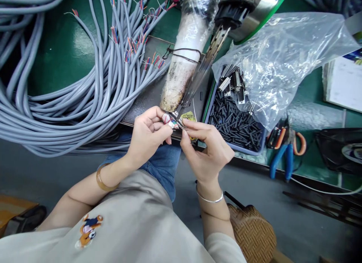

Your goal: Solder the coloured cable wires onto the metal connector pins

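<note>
My left hand (149, 135) and my right hand (206, 146) meet at the edge of the green bench, both with fingers pinched round a small connector (175, 121) that has thin coloured wires at its end. The left thumb and forefinger press on its left side; the right forefinger and thumb grip its right side. The connector sits just under the tip of a hot-air nozzle (203, 69) that slants down from a machine wrapped in a stained white sleeve (182, 67). A yellow label (189, 116) lies right behind the connector.
A large bundle of grey cables (70, 93) with stripped coloured ends fills the left of the bench. A blue tray (234, 123) of black tubing pieces and metal connectors sits right, under a clear plastic bag (279, 55). Blue-handled pliers (283, 157) and orange-handled cutters (299, 140) lie further right.
</note>
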Available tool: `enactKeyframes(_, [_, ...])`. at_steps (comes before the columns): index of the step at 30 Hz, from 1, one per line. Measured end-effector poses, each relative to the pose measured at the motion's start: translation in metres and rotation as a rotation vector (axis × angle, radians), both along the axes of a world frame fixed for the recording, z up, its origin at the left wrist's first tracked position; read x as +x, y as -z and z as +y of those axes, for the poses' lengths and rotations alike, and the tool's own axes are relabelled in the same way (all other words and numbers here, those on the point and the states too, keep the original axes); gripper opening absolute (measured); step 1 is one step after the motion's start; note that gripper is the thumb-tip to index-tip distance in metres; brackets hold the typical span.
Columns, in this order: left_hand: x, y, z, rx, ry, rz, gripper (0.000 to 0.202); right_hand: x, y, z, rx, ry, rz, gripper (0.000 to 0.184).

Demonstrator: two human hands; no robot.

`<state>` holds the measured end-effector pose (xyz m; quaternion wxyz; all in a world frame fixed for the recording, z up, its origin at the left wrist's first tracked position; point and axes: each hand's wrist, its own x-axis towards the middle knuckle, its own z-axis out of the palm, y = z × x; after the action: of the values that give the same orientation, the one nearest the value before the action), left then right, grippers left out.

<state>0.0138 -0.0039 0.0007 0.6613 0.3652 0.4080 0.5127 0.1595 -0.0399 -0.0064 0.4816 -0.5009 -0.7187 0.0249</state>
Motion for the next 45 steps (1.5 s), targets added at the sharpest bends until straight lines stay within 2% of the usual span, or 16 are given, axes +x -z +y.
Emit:
enactKeyframes(13, [-0.0022, -0.0044, 0.0003, -0.003, 0.024, 0.009, 0.016, -0.0012, -0.0037, -0.0009, 0.026, 0.028, -0.072, 0.019])
enactKeyframes(22, [-0.0028, -0.0024, 0.0009, -0.049, 0.053, 0.023, 0.016, -0.0024, -0.0018, -0.0029, 0.041, 0.058, -0.090, 0.020])
enactKeyframes(33, [-0.0016, -0.0064, 0.0007, -0.040, -0.004, -0.009, 0.016, -0.0029, -0.0045, 0.0025, 0.015, 0.026, -0.087, 0.019])
enactKeyframes(39, [-0.0048, -0.0093, 0.0011, -0.060, 0.037, 0.015, 0.018, -0.0037, -0.0084, 0.0004, 0.031, 0.038, -0.128, 0.019])
enactKeyframes(45, [-0.0065, -0.0050, 0.0032, -0.096, 0.080, 0.036, 0.017, -0.0017, -0.0030, -0.0028, 0.086, 0.035, -0.242, 0.019])
